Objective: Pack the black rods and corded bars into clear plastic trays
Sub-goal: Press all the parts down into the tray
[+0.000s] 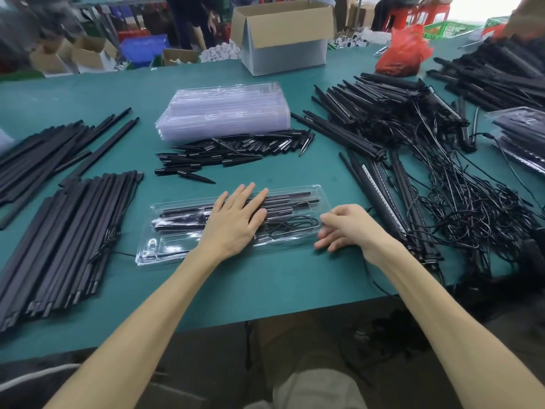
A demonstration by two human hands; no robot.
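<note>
Hands (236,221) (343,228) at filled clear tray (169,250)

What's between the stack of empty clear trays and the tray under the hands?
Head view: a loose pile of short black pointed spikes right in front of the stack of empty trays, then a strip of green table before the loaded tray.

left hand (236,221) flat on filled clear tray (165,252), green table (265,278)
</note>
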